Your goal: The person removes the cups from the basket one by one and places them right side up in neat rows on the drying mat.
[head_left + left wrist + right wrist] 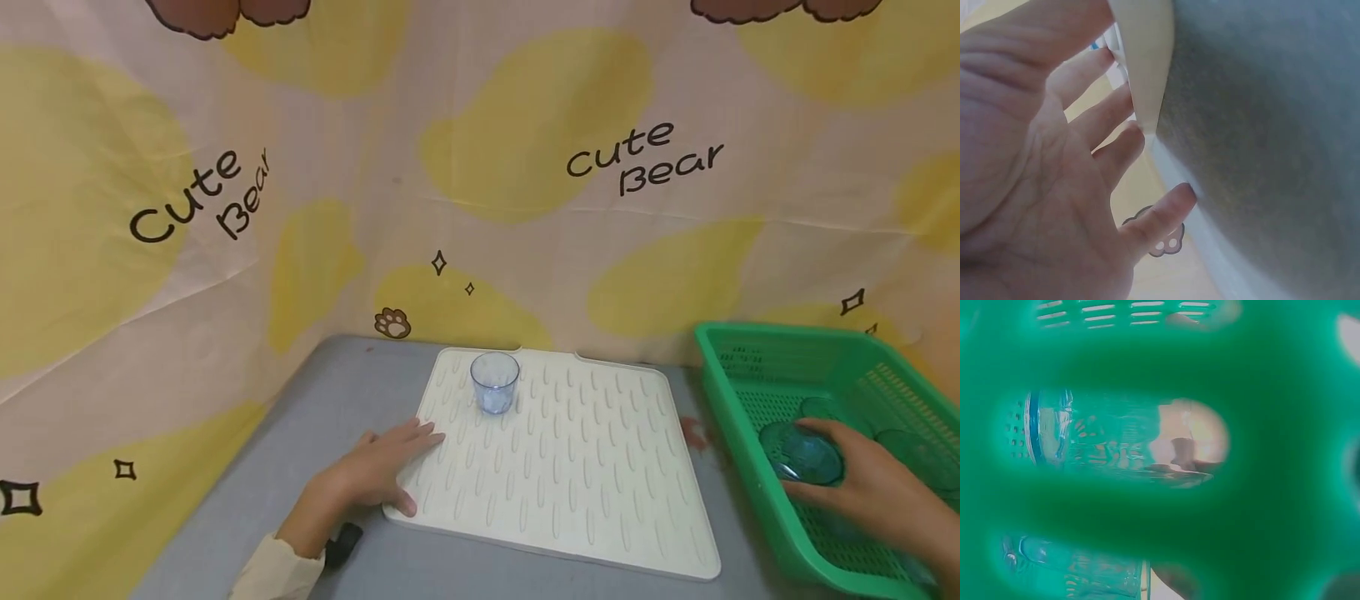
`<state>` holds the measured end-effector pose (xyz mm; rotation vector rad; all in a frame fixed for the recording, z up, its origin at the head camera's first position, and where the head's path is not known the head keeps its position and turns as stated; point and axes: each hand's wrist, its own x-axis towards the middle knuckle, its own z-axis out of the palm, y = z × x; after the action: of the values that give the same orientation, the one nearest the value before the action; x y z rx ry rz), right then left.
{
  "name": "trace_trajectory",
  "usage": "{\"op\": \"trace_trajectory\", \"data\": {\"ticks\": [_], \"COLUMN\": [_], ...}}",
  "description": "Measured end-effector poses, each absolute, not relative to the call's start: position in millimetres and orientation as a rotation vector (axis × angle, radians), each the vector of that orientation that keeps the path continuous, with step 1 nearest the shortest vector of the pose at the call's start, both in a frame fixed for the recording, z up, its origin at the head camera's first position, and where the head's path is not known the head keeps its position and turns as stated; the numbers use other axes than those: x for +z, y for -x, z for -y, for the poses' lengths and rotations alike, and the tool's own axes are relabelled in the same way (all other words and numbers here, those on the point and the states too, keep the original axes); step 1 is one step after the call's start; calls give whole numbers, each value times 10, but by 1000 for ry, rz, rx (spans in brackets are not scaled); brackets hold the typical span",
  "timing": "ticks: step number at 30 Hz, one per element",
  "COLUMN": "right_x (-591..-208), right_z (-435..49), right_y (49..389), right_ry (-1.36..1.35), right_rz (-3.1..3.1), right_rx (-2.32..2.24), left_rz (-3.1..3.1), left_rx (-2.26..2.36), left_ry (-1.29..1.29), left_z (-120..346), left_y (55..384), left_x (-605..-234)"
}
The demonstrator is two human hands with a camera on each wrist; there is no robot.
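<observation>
My left hand (375, 471) rests at the left edge of a white drying mat (570, 475), fingers spread and fairly straight. From the left wrist, its palm (1041, 162) faces the camera, with fingertips along the mat's edge. On the mat's back left stands a clear bluish drinking glass (495, 385), upright. At the right, my right hand (873, 479) grips another glass (801, 454) inside a green plastic basket (757, 508), thumb and fingers on opposite sides of it. In the right wrist view the basket's slotted wall (1272, 456) blocks much; glassware (1110, 440) shows through the slots.
More glasses (911, 454) lie in the basket beyond and beside my right hand. A grey tabletop (360, 392) lies under mat and basket. A patterned cloth (525, 167) rises behind the table and along its left side.
</observation>
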<state>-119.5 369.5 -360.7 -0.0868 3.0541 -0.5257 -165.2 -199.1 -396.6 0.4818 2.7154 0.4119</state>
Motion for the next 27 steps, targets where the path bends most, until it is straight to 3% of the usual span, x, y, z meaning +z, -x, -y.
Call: {"op": "trace_trajectory", "data": {"ticks": [27], "right_x": [-3470], "right_z": [-3609], "right_y": [1141], "right_ry": [7], "right_rz": [-3012], "right_rx": [-572], "left_rz": [-2710], "left_rx": [410], "left_ry": [-477], "left_z": [2018], "left_y": [1631], "left_x": [-3959]}}
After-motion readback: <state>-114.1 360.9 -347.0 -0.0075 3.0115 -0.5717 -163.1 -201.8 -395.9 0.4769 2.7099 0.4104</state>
